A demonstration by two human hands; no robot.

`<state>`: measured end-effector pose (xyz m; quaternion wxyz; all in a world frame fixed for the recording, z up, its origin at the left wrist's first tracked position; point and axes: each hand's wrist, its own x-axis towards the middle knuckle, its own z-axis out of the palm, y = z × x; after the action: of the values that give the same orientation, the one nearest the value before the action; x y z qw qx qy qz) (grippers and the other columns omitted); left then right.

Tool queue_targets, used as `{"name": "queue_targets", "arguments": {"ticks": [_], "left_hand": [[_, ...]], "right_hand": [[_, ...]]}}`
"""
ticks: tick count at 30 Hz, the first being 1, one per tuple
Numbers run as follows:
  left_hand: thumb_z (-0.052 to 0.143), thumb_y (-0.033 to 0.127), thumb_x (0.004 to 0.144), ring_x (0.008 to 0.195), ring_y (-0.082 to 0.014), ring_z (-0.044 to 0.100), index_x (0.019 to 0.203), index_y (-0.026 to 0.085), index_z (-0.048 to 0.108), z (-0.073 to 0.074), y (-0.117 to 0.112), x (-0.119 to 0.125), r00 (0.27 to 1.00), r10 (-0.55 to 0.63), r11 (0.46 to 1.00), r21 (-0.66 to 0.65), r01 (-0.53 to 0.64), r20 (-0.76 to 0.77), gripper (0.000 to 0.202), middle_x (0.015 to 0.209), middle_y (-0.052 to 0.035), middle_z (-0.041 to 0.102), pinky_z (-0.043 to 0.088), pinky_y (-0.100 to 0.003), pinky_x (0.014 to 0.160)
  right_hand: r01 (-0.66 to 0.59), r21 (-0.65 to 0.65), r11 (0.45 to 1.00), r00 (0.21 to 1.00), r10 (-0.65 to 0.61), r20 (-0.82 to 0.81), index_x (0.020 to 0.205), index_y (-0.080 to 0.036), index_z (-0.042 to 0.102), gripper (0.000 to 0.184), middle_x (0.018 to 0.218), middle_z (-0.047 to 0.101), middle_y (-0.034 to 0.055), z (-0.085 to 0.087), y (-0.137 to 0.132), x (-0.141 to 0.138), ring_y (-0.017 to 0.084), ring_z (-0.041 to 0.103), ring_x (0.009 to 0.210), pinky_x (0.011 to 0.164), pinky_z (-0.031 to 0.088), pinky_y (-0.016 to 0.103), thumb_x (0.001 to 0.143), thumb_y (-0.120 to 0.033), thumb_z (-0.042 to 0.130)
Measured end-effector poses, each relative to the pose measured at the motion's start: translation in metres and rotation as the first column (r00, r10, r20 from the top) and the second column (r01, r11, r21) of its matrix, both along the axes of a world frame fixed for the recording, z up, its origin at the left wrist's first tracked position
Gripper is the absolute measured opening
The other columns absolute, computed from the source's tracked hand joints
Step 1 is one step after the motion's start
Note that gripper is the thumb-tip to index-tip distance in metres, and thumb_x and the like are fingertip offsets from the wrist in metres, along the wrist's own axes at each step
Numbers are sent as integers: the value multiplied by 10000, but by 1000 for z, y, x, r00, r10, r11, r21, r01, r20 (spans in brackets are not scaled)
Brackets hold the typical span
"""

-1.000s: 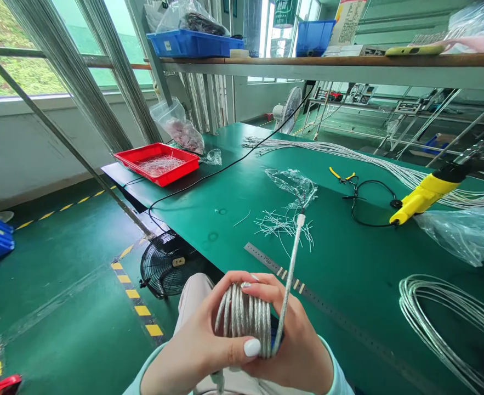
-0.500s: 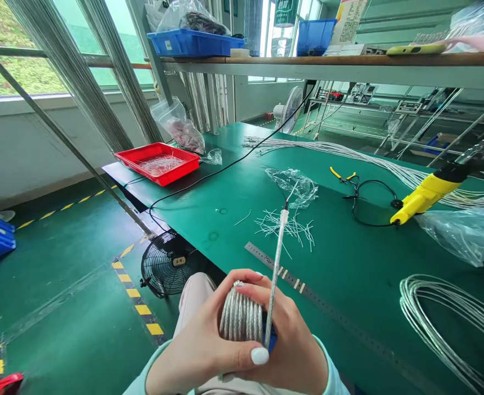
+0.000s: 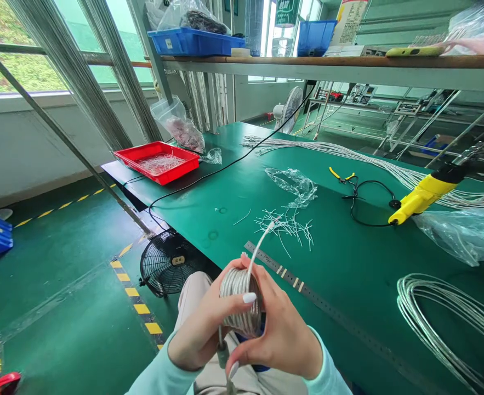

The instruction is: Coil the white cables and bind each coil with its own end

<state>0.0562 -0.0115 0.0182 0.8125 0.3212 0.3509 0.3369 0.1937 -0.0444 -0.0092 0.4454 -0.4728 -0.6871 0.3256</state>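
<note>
Coil's been turned since a moment ago: the free end of the cable (image 3: 260, 247) used to stand nearly straight up, and now it arcs over toward the far side of the bench (image 3: 357, 263). Both hands sit closer together too.

So the coil of silver braided cable (image 3: 239, 302) is held in the air just past the bench's near edge, above the lap, not touching the bench. The left hand (image 3: 198, 334) cradles it from the near side, with the left thumb (image 3: 235, 303) pressed flat across the turns. The other left fingers are mostly hidden, so I can't tell how they sit. The right hand (image 3: 280, 323) wraps the other side with its fingers curled round and slightly spread, not pinching any single strand. A short tail (image 3: 222, 351) with a dark end hangs out below.

Tip from me: keep that thumb pressure even, because braided cable this springy will want to loosen. Turns lying side by side, as here, look right, and I'd watch that none cross over.

Just ahead on the bench, white wire clippings (image 3: 286, 227) lie beyond a perforated steel rule (image 3: 328, 312).
</note>
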Motion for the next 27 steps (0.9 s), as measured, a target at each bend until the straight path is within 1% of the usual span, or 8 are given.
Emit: {"name": "queue_targets", "arguments": {"ticks": [4,7,10,15,20,24,26,27], "left_hand": [[792,252,733,724,-208,722,1235,284,588,-1,5,-7,1000,7,989,-150,-6,9,543,979,-17,710,607,-276,548],[736,262,780,845,-323,742,1349,250,509,-2,10,-9,996,91,975,-202,-92,-16,613,1051,-94,725,637,-356,549],[680,254,823,905,-377,733,1355,200,509,-2,16,-7,981,192,954,-228,-193,-29,561,1095,-144,727,646,-391,549],[581,247,898,908,-355,738,1329,133,517,2,19,-3,952,306,920,-258,-295,3,450,1083,-160,741,654,-390,617],[549,287,909,894,-293,748,1422,141,397,0,18,-8,932,311,920,-304,-246,188,554,1022,-117,762,645,-341,690],[658,370,802,885,-298,743,1439,187,357,-5,14,-12,944,224,972,-124,-199,242,728,1090,-111,736,637,-360,690],[717,386,750,915,-313,728,1425,222,351,-8,9,-12,963,191,976,71,-208,191,786,1133,-102,703,627,-386,715],[750,364,725,946,-315,716,1418,246,342,-9,7,-12,974,186,955,210,-211,132,813,1150,-95,683,617,-393,747]], "right_hand": [[-10,-110,994,997,1,-83,1479,-163,292,1149,1478,410,213,1,-2,8,359,482,1321,1009,516,460,605,-789,697],[27,-142,990,990,-46,-136,1458,-202,321,983,1510,367,188,0,-7,16,326,534,1271,1021,504,460,705,-707,700],[45,-115,992,989,-60,-139,1438,-238,344,840,1507,381,153,-2,-10,21,315,504,1299,1056,467,482,774,-592,716],[106,-97,990,986,-117,-121,1373,-265,423,604,1438,463,111,-2,-12,19,287,508,1285,1031,482,467,850,-413,685],[131,-52,990,979,-137,-150,1245,-275,536,418,1334,544,81,2,-14,15,275,482,1300,1018,493,432,862,-369,675],[121,-67,990,969,-133,-208,1274,-271,518,472,1358,523,97,8,-21,12,285,474,1305,1055,460,446,854,-410,682],[89,-162,983,942,-136,-307,1333,-279,473,630,1400,492,109,9,-25,12,301,489,1292,1066,443,468,809,-544,701],[44,-231,972,915,-132,-381,1369,-286,438,760,1423,474,116,9,-27,11,312,499,1285,1068,438,479,751,-630,716]]}}
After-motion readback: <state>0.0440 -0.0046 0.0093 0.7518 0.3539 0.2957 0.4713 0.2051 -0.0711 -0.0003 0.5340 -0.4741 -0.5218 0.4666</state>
